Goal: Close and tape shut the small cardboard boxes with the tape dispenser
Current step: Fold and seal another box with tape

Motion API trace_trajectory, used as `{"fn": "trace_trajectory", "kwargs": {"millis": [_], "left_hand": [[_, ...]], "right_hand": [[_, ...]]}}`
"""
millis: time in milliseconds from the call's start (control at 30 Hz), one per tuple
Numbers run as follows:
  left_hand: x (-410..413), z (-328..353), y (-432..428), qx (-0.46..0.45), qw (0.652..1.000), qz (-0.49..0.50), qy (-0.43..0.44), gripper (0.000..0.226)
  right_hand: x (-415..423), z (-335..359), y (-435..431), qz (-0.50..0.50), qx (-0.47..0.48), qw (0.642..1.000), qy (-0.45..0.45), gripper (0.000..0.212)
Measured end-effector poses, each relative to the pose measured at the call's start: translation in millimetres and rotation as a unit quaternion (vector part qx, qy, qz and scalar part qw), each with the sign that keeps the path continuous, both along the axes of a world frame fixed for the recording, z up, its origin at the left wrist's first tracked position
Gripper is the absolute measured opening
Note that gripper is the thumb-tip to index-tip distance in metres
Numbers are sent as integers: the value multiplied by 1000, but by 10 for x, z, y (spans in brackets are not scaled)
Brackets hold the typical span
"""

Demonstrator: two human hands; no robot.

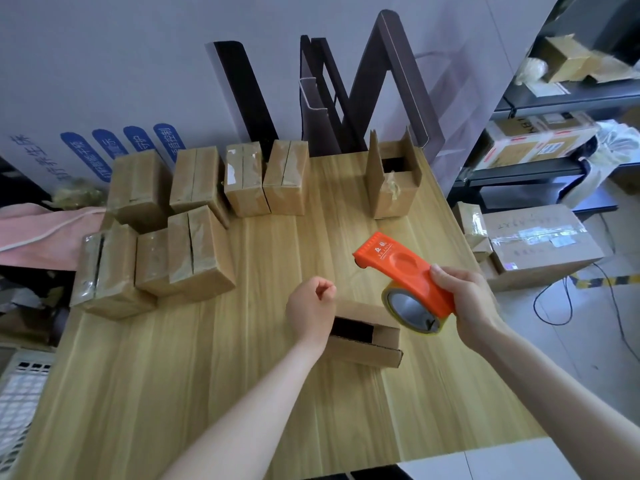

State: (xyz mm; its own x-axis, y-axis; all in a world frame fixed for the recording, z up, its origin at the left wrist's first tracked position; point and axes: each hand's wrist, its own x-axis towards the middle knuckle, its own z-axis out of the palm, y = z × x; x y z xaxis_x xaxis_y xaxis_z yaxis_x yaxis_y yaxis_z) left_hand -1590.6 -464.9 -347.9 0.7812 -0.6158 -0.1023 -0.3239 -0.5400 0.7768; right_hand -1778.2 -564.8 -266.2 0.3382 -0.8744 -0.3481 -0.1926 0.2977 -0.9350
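My right hand (462,299) grips the orange tape dispenser (405,275) with its roll of tape, held above the wooden table (242,375). A small cardboard box (367,337) lies on the table in front of me, its top partly open with a dark gap showing. My left hand (311,306) hovers over the box's left end, fingers curled into a loose fist with nothing in it. Another small box (394,181) stands at the far right of the table with its flaps up.
Several taped cardboard boxes (194,216) are grouped at the table's far left. Dark flat boards (325,98) lean on the wall behind. Metal shelves (554,133) and larger cartons (540,244) stand to the right. A white crate (17,403) sits at lower left.
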Motion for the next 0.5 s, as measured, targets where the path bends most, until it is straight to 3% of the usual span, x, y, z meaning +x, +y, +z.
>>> {"fn": "trace_trajectory", "kwargs": {"millis": [100, 267, 500], "left_hand": [[10, -71, -72, -12, 1000, -7, -13, 14], [110, -279, -209, -87, 992, 90, 34, 7], [67, -370, -242, -132, 983, 117, 50, 6]], "right_hand": [[23, -27, 9, 31, -3, 999, 17, 28], [39, -88, 45, 76, 3, 997, 34, 31], [42, -330, 151, 110, 6, 993, 37, 28]]}}
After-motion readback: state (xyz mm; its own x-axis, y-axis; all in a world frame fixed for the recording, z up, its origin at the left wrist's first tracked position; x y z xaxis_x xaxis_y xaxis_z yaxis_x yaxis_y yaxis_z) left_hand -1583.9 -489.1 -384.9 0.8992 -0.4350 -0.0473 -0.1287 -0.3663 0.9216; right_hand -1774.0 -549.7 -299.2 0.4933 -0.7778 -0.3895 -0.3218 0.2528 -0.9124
